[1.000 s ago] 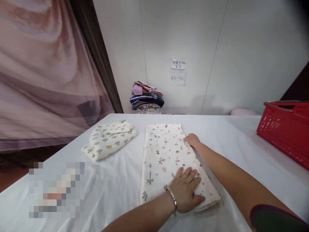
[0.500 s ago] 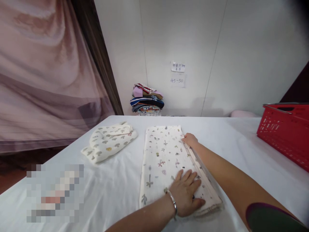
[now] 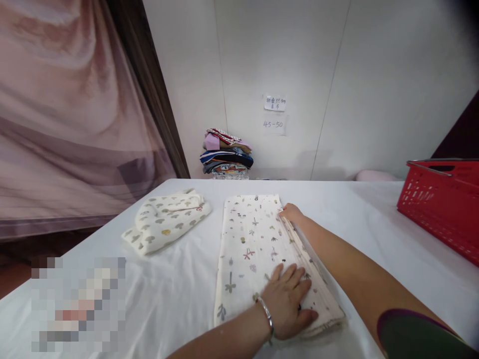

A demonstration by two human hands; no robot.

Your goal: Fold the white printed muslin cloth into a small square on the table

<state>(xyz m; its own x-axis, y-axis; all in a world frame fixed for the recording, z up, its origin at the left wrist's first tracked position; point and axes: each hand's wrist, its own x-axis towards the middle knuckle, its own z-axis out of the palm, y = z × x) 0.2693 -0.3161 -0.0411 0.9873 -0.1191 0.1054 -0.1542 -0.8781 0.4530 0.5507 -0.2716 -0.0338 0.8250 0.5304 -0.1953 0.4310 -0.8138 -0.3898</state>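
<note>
A white cloth with small plant prints [image 3: 245,239] lies folded into a long rectangle on the table, its layered edge along the right side. My left hand [image 3: 287,301], with a silver bangle at the wrist, rests flat on the near right part of the cloth, fingers spread. Farther off, my right hand [image 3: 292,213] grips the far right edge of the cloth between thumb and fingers; the fingertips are partly hidden. To the left lies a loosely bundled white cloth with grey mushroom-like prints [image 3: 168,219], apart from both hands.
A red plastic basket [image 3: 441,209] stands at the right of the white-covered table [image 3: 175,299]. Behind the table's far edge rises a stack of folded clothes [image 3: 227,154]. Pink curtain [image 3: 75,99] hangs at the left. A blurred-out patch [image 3: 78,304] covers something at the near left.
Both hands keep nearly the same places on the printed cloth. The whole view has shifted very slightly, with things appearing a little farther left.
</note>
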